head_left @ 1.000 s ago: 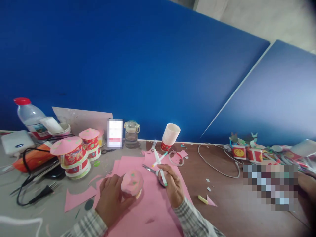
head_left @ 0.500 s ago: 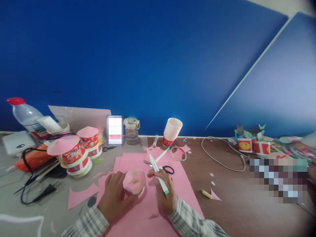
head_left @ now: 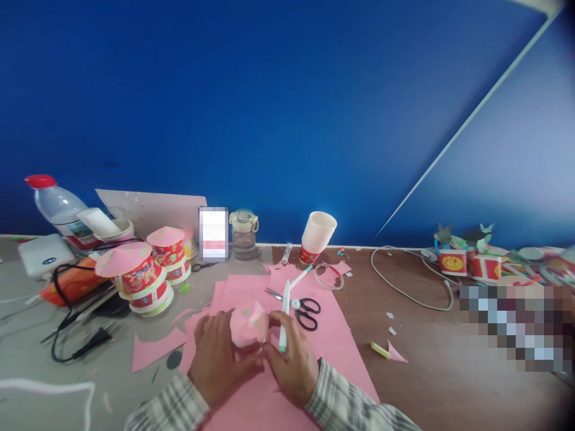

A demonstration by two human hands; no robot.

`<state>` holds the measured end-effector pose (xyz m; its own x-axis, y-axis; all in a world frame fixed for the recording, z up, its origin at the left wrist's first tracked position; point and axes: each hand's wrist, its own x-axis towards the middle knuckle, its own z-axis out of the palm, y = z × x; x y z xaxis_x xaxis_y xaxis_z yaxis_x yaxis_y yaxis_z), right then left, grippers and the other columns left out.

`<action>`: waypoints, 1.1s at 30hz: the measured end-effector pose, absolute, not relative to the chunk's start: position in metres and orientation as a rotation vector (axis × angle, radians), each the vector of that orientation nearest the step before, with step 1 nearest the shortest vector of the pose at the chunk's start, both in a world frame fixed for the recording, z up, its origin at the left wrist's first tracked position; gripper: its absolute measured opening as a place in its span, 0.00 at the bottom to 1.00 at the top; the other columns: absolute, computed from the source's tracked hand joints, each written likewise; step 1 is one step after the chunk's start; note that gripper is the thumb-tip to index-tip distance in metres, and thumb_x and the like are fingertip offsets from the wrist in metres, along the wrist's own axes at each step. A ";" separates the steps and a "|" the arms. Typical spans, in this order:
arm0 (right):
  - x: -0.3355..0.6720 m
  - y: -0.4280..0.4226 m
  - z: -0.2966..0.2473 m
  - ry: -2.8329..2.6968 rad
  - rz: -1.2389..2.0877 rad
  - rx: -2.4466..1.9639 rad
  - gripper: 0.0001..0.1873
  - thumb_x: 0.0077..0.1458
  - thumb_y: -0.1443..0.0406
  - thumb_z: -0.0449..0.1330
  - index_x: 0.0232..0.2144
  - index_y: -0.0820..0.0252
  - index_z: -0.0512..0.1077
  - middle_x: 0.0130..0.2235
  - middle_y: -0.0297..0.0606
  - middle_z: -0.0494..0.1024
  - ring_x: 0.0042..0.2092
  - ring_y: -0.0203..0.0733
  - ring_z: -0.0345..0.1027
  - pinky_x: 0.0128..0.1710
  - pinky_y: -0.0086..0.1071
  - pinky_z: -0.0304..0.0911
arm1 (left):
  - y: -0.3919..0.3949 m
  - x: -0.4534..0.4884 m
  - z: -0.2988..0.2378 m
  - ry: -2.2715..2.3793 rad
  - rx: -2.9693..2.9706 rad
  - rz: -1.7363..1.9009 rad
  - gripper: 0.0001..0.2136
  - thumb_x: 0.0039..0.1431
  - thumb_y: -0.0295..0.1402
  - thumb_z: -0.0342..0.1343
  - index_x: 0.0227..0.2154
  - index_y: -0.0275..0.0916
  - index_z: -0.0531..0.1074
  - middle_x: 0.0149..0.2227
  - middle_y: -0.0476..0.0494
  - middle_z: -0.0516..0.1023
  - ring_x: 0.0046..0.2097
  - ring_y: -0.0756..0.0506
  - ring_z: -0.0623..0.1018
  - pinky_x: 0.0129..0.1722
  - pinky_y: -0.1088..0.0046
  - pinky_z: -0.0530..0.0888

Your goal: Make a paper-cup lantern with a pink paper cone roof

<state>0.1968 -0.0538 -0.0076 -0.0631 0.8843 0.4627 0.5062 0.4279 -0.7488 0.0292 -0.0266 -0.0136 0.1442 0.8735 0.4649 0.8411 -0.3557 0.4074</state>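
Between my hands is a small pink paper piece (head_left: 248,325) with green spots, peaked on top; its underside is mostly hidden. My left hand (head_left: 220,356) wraps its left side, thumb at the lower edge. My right hand (head_left: 296,362) touches its right side with the fingertips while gripping a white marker (head_left: 286,302) with a green end, which stands almost upright among the fingers. Just beyond lie black-handled scissors (head_left: 308,313), partly behind the marker, and a second white and green marker (head_left: 300,276). All this is over pink paper sheets (head_left: 335,359).
Two red cup models with pink cone tops (head_left: 137,275) stand at the left by a black plug (head_left: 92,344). Stacked paper cups (head_left: 318,236) and a lidded glass jar (head_left: 244,236) stand at the back. Cup figures (head_left: 453,261) and a white cable (head_left: 406,291) lie right.
My right hand has moved left onto the pink piece, and the marker in it has turned more upright. The pink piece has tilted. The whole view has shifted slightly.
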 end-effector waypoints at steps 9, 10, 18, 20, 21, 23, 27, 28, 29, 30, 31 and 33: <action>0.204 -0.043 -0.018 -1.729 0.391 -1.258 0.23 0.47 0.73 0.59 0.46 0.54 0.63 0.39 0.34 0.77 0.40 0.42 0.73 0.41 0.31 0.70 | -0.032 0.022 -0.007 1.521 2.230 1.057 0.22 0.38 0.48 0.52 0.38 0.47 0.63 0.32 0.47 0.75 0.36 0.39 0.73 0.41 0.55 0.65; 0.204 -0.043 -0.020 -1.734 0.358 -1.268 0.22 0.48 0.73 0.59 0.46 0.54 0.63 0.39 0.34 0.77 0.40 0.42 0.73 0.40 0.32 0.70 | -0.031 0.022 -0.005 1.531 2.206 1.048 0.21 0.37 0.49 0.53 0.37 0.48 0.63 0.32 0.48 0.75 0.35 0.40 0.73 0.40 0.56 0.66; 0.206 -0.038 -0.021 -1.750 0.270 -1.296 0.21 0.49 0.71 0.57 0.47 0.54 0.62 0.37 0.35 0.78 0.36 0.43 0.74 0.36 0.33 0.71 | -0.026 0.029 0.002 1.662 2.064 0.984 0.29 0.26 0.55 0.56 0.35 0.47 0.66 0.33 0.47 0.78 0.37 0.37 0.74 0.39 0.54 0.67; 0.206 -0.037 -0.022 -1.760 0.282 -1.293 0.21 0.49 0.71 0.57 0.47 0.54 0.62 0.37 0.35 0.78 0.36 0.43 0.74 0.35 0.33 0.71 | -0.025 0.028 0.002 1.611 2.106 0.943 0.32 0.27 0.54 0.57 0.40 0.48 0.63 0.36 0.48 0.78 0.38 0.37 0.74 0.40 0.55 0.66; 0.206 -0.036 -0.022 -1.759 0.281 -1.294 0.21 0.49 0.71 0.56 0.47 0.53 0.62 0.37 0.35 0.78 0.36 0.43 0.74 0.35 0.33 0.71 | -0.025 0.028 0.001 1.576 2.132 0.922 0.31 0.29 0.53 0.57 0.41 0.49 0.63 0.36 0.49 0.78 0.37 0.38 0.74 0.40 0.56 0.66; 0.206 -0.035 -0.023 -1.752 0.266 -1.297 0.21 0.50 0.72 0.56 0.46 0.53 0.63 0.36 0.35 0.78 0.35 0.42 0.74 0.35 0.33 0.71 | -0.024 0.027 0.002 1.532 2.163 0.905 0.25 0.32 0.51 0.56 0.37 0.50 0.66 0.32 0.51 0.79 0.34 0.40 0.75 0.38 0.58 0.66; 0.205 -0.032 -0.024 -1.733 0.213 -1.275 0.20 0.50 0.71 0.56 0.46 0.54 0.64 0.35 0.35 0.78 0.34 0.42 0.74 0.34 0.33 0.71 | -0.025 0.029 0.005 1.563 2.144 0.914 0.20 0.34 0.50 0.55 0.33 0.50 0.67 0.27 0.53 0.78 0.30 0.42 0.75 0.36 0.60 0.66; 0.205 -0.033 -0.023 -1.715 0.198 -1.266 0.19 0.50 0.71 0.56 0.45 0.54 0.65 0.34 0.35 0.78 0.34 0.42 0.74 0.34 0.33 0.71 | -0.026 0.030 0.006 1.593 2.130 0.923 0.21 0.33 0.51 0.56 0.33 0.50 0.67 0.27 0.54 0.77 0.30 0.41 0.75 0.36 0.59 0.66; 0.205 -0.034 -0.022 -1.686 0.181 -1.260 0.18 0.50 0.71 0.56 0.45 0.54 0.66 0.33 0.34 0.78 0.33 0.42 0.74 0.34 0.33 0.71 | -0.026 0.031 0.005 1.629 2.120 0.938 0.22 0.32 0.51 0.56 0.33 0.50 0.66 0.27 0.53 0.77 0.31 0.41 0.75 0.37 0.59 0.66; 0.206 -0.036 -0.019 -1.650 0.166 -1.252 0.16 0.51 0.70 0.56 0.44 0.54 0.67 0.31 0.33 0.78 0.32 0.42 0.74 0.34 0.34 0.71 | -0.026 0.032 0.004 1.666 2.113 0.960 0.23 0.31 0.51 0.56 0.34 0.50 0.66 0.28 0.53 0.77 0.31 0.40 0.75 0.37 0.58 0.66; 0.207 -0.039 -0.016 -1.611 0.154 -1.236 0.15 0.52 0.70 0.55 0.43 0.54 0.67 0.30 0.32 0.78 0.31 0.41 0.73 0.34 0.35 0.70 | -0.026 0.032 0.001 1.703 2.113 0.989 0.24 0.30 0.51 0.56 0.34 0.49 0.66 0.27 0.52 0.76 0.32 0.40 0.75 0.37 0.57 0.66; 0.211 -0.046 -0.007 -1.551 0.123 -1.163 0.14 0.55 0.69 0.52 0.44 0.53 0.67 0.28 0.32 0.78 0.30 0.41 0.73 0.35 0.38 0.70 | -0.025 0.032 -0.005 1.749 2.134 1.052 0.24 0.30 0.50 0.56 0.34 0.47 0.65 0.25 0.52 0.75 0.31 0.39 0.75 0.37 0.56 0.65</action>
